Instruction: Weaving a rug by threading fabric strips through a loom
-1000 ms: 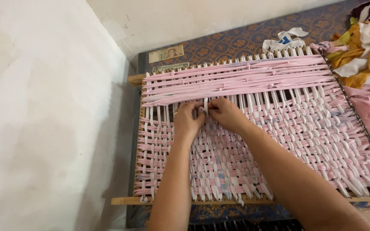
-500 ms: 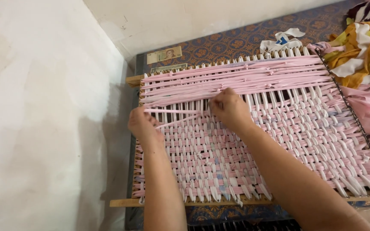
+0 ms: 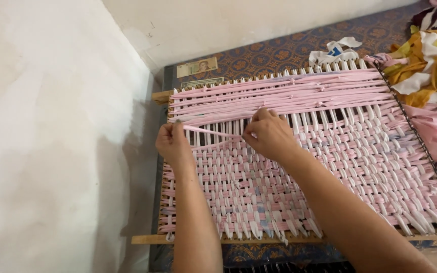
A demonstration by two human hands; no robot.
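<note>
A wooden weaving frame lies flat, strung with white upright strips and woven across with pink cloth strips. My left hand is at the frame's left edge, pinching the end of one pink strip and holding it taut. My right hand rests near the middle of the weave, fingers closed on the same strip where it goes in among the white strips. The lower part of the mat is tightly woven.
A white wall runs close along the left side. A heap of yellow, white and pink cloth scraps lies at the right. Two banknotes and a white scrap sit beyond the frame on a patterned blue surface.
My left hand has left the middle and drawn out to the frame's left edge, pulling the pink strip taut. My right hand stayed near the middle.
</note>
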